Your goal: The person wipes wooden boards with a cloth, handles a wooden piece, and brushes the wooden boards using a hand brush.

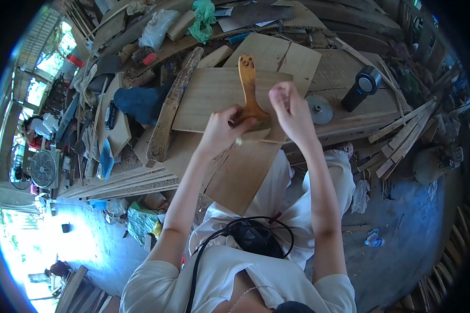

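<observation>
Workbench (pixel 350 126): rough plank (pixel 173 107) and black cylinder (pixel 356 93) flank the held brush (pixel 248 86).

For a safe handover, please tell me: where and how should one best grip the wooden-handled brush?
Likely the wooden-handled brush is best gripped at its slim mid-handle, from the person's right: that part is uncovered, while the left hand holds the wider end near the bristles from the left.

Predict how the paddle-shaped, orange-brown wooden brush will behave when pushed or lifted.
The paddle-shaped, orange-brown wooden brush will probably move as one stiff piece, since its handle looks like solid wood. Its flat, flared shape suggests sliding rather than rolling. The pale, blurred edge beside the bare left hand looks like bristles and may flex if pressed.
</observation>
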